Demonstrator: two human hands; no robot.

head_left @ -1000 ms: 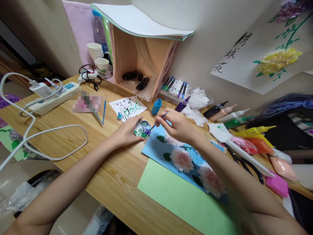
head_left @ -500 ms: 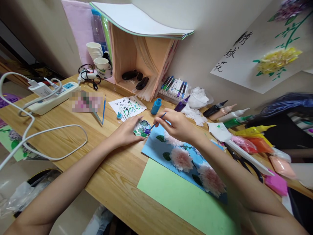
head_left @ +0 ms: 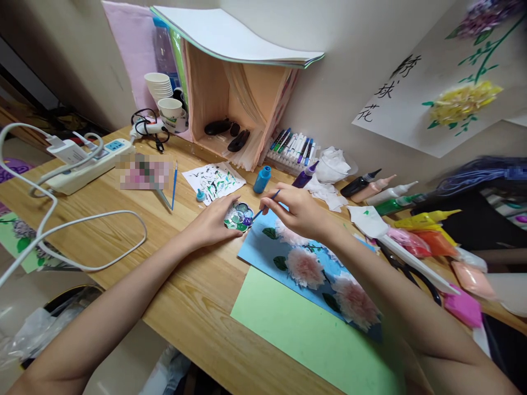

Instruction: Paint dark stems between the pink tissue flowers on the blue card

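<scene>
My left hand [head_left: 213,224] grips the left side of a small round paint palette [head_left: 239,215], thumb and fingers curved around its edge. Green, grey and purple paint fills its wells. In my right hand [head_left: 300,208] a thin blue paintbrush [head_left: 265,205] is pinched, its tip down at the purple well on the palette's right. Below my right hand lies a blue sheet [head_left: 257,244] bearing pink paper flowers [head_left: 305,267] and dark green leaves. A light green sheet [head_left: 288,323] lies partly under it. Behind the palette stands an uncapped blue paint bottle [head_left: 262,179].
A paint-smeared white paper [head_left: 214,182] and another brush [head_left: 175,184] lie at the back left. The purple bottle [head_left: 305,174], marker box [head_left: 294,147] and several paint bottles line the wall side. A white cable [head_left: 135,214] loops near the power strip [head_left: 90,167]. Scissors [head_left: 411,274] lie right.
Hands, palette and brush hold nearly the same positions. The view has shifted very slightly; nothing was picked up or put down.
</scene>
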